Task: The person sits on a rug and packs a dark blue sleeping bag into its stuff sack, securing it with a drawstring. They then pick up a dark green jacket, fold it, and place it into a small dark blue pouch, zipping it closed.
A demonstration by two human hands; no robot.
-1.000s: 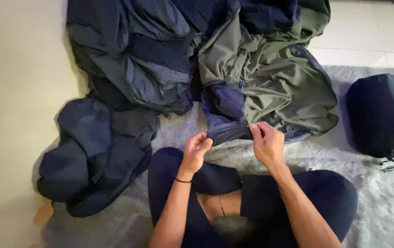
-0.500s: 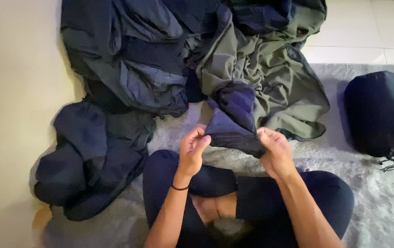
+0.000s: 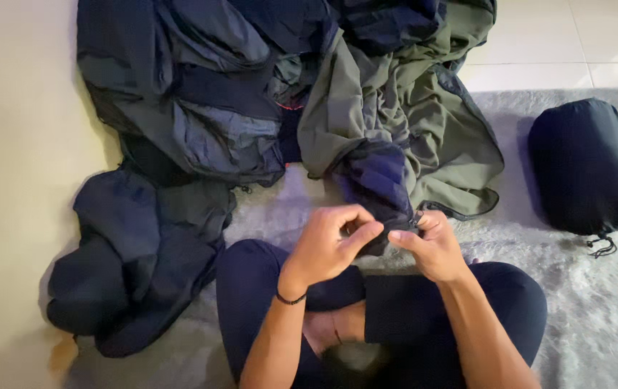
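My left hand (image 3: 330, 245) and right hand (image 3: 427, 245) both pinch the navy corner of the sleeping bag (image 3: 381, 187) (zipper end, seemingly) above my lap; I keep edges aligned, pulling gently. Stuffed sack (image 3: 586, 169) lies right.

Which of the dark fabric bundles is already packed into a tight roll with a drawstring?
The navy roll on the grey rug, to the person's right. The bundle at the left and the pile ahead lie loose and crumpled.

Dark navy trousers (image 3: 409, 317) are worn. The forearms are left bare. A thin black band (image 3: 291, 298) is worn around the wrist of the left hand (image 3: 327, 245).
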